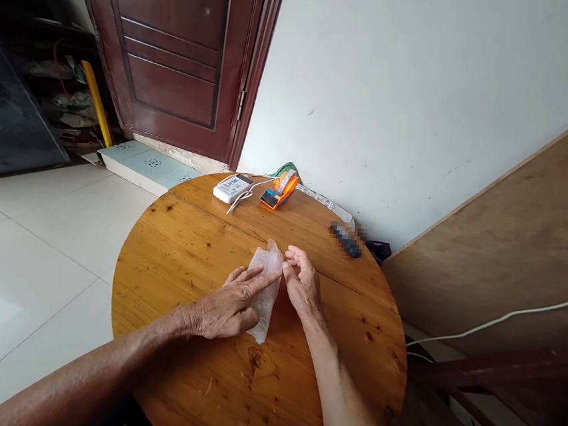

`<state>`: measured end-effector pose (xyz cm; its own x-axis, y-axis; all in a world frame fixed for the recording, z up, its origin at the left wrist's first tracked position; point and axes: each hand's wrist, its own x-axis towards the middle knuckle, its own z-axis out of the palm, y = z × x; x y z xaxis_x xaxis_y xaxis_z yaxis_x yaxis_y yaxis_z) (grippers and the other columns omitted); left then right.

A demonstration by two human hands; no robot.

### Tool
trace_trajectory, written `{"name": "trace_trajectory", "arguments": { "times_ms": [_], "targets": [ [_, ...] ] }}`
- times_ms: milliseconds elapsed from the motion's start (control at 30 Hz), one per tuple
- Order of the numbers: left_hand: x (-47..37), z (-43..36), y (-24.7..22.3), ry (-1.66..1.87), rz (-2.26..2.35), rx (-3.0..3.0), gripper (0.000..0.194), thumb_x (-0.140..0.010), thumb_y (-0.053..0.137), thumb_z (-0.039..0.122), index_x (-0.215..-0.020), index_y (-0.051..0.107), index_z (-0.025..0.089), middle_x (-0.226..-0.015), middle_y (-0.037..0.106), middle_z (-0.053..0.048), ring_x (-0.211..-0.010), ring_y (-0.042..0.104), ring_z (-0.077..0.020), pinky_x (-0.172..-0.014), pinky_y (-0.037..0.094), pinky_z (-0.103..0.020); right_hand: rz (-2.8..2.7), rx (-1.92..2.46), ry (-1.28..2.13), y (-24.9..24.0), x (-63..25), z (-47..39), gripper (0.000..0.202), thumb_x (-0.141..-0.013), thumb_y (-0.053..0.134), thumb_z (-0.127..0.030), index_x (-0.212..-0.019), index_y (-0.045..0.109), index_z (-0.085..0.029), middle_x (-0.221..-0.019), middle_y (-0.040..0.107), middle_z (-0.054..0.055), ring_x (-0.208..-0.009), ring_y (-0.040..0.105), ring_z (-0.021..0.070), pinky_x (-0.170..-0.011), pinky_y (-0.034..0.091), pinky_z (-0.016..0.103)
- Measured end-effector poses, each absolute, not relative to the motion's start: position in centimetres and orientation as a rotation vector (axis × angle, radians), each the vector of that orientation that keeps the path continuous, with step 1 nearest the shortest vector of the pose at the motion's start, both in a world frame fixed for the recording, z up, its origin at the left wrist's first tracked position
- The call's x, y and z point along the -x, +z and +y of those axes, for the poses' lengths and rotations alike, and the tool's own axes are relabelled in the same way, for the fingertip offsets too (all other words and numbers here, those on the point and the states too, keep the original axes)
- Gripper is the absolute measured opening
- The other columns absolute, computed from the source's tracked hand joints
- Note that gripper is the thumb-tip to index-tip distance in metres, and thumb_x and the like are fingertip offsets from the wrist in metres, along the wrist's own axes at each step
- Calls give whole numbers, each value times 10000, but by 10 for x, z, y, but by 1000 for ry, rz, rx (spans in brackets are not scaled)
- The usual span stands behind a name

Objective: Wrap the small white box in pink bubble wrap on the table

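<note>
Two forearms come in nearest the camera, from the lower left and lower right of the frame, over a round wooden table (pixel 179 263). Its curved edge runs down the left centre and the lower right; broad stretches of wood lie between the hands and both side edges, and more below them.

At the centre, the left hand (pixel 235 305) lies palm down across a translucent, pale plastic wrap (pixel 265 308), index finger stretched over it, the other fingers loosely bent and spread. The wrap lies on the table. The right hand (pixel 303 287) is at its upper right edge, fingers curved, a narrow gap between thumb and fingers; whether it touches the wrap I cannot tell.

Farther off, a dark, pixelated object (pixel 346 240) lies near the right rim. By the far rim are an orange tape dispenser (pixel 280 191) and, to its left, a white box (pixel 232 188) with a white cable (pixel 240 200). Behind stand a pale wall (pixel 399 103) and, upper left, a dark red door (pixel 174 42).
</note>
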<state>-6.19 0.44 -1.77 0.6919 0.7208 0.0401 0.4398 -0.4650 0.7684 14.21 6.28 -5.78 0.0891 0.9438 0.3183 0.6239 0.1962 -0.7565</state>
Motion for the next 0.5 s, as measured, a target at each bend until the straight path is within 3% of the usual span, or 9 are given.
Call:
{"name": "trace_trajectory", "arguments": {
  "times_ms": [267, 500],
  "targets": [
    [61, 12, -18, 479, 953, -2110, 947, -665, 505, 124, -1551, 174, 177, -1619, 198, -113, -1504, 56, -326, -1202, 48, -591, -1653, 1590, 462, -55, -142, 56, 463, -803, 547, -384, -1220, 565, -185, -1101, 694, 106, -944, 633, 237, -855, 508, 413],
    [64, 26, -18, 377, 932, -2183, 987, -698, 581, 215, -1556, 95, 166, -1618, 186, -136, -1509, 53, -307, -1202, -14, -578, -1676, 1591, 413, -58, -138, 58, 429, -798, 512, -280, -1214, 554, -183, -1069, 702, 97, -947, 631, 242, -905, 493, 443]
  ]
}}
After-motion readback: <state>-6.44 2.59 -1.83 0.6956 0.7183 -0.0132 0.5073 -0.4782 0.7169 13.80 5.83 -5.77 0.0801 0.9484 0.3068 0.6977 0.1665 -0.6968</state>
